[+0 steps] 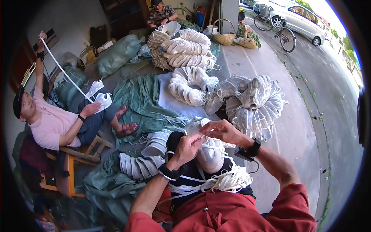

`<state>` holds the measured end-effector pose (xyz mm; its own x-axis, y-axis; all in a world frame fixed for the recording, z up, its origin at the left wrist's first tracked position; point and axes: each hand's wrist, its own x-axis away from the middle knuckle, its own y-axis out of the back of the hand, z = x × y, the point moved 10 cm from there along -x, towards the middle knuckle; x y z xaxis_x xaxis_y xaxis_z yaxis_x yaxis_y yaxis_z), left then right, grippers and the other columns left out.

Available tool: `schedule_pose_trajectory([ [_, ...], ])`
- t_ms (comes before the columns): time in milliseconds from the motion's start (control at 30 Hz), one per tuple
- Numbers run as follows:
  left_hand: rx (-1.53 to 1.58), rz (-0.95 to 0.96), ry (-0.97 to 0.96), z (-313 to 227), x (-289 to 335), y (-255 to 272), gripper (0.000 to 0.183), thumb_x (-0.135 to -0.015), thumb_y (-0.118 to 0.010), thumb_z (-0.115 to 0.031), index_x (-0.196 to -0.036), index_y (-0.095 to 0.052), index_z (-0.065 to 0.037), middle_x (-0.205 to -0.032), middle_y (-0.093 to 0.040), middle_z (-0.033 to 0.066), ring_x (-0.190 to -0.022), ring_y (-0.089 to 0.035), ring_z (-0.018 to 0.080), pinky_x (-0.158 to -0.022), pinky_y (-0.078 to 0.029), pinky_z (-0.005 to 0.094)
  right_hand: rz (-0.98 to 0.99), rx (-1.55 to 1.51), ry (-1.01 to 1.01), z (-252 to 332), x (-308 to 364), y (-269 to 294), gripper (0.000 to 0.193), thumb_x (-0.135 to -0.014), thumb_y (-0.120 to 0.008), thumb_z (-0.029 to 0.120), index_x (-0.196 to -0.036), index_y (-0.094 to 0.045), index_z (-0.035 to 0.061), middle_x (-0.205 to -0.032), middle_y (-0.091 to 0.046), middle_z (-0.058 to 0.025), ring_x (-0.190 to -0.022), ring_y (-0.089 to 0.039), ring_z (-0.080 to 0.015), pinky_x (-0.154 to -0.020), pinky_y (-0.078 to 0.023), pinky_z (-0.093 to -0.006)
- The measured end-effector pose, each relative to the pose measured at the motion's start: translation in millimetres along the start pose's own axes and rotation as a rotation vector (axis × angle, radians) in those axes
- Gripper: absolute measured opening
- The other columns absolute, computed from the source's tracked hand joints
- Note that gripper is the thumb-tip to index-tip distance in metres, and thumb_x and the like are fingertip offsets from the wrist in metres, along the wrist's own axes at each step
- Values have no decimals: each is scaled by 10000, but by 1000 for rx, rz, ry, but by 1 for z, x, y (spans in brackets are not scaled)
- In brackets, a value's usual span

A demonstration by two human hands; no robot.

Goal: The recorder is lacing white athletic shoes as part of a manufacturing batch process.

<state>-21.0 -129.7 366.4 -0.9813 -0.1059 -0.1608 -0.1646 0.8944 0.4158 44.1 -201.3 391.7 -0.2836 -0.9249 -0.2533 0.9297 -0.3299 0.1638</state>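
A white shoe upper (211, 155) rests on my lap, toe toward me, with white lace across it. Over its upper part, my left hand (188, 148) is closed, thumb and fingers pinching a white shoelace (202, 136). My right hand (223, 130) arches in from the right, its fingertips pinched on the lace close to the left hand's fingers. The exact spot where the lace passes through the upper is too small to make out. A loose bundle of white laces (232, 179) lies across my thighs, nearest to my right forearm.
Nested shoe uppers (255, 101) lie ahead in curled rows, with a larger pile (185, 48) beyond. More uppers (140, 165) lie at my left on green sacking (135, 98). A seated co-worker (54, 123) pulls a long white lace; another person (161, 13) sits at the back.
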Motion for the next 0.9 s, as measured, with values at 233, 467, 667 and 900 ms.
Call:
schedule_pose_trajectory([
  [233, -13, 321, -285, -82, 25, -65, 125, -831, -510, -84, -751, -581, -19, -579, -521, 69, -541, -538, 152, -512, -418, 287, 18, 807, 9, -33, 4, 11, 197, -841, -525, 179, -993, -621, 99, -740, -623, -143, -652, -613, -295, -565, -475, -364],
  [467, 113, 609, -83, -100, 42, -116, 150, -847, -559, -125, -780, -537, 8, -658, -553, 51, -616, -539, 126, -561, -416, 294, 272, 1205, -84, -45, -18, -14, 194, -796, -527, 204, -944, -576, 87, -649, -584, -130, -591, -589, -300, -503, -434, -406],
  [667, 427, -77, 544, 36, 15, -41, 155, -845, -568, -150, -782, -556, -9, -561, -524, 25, -401, -474, 74, -326, -326, 190, 571, 1172, -174, -55, -15, -20, 271, -690, -569, 147, -956, -578, 95, -786, -603, -132, -758, -594, -296, -593, -439, -398],
  [900, 414, -133, 599, 49, -8, -39, 123, -862, -497, -109, -799, -552, -18, -541, -515, 36, -365, -465, 88, -299, -324, 205, 514, 951, -132, -48, 0, -9, 363, -650, -519, 5, -1010, -478, 12, -862, -605, -182, -822, -575, -351, -676, -438, -420],
])
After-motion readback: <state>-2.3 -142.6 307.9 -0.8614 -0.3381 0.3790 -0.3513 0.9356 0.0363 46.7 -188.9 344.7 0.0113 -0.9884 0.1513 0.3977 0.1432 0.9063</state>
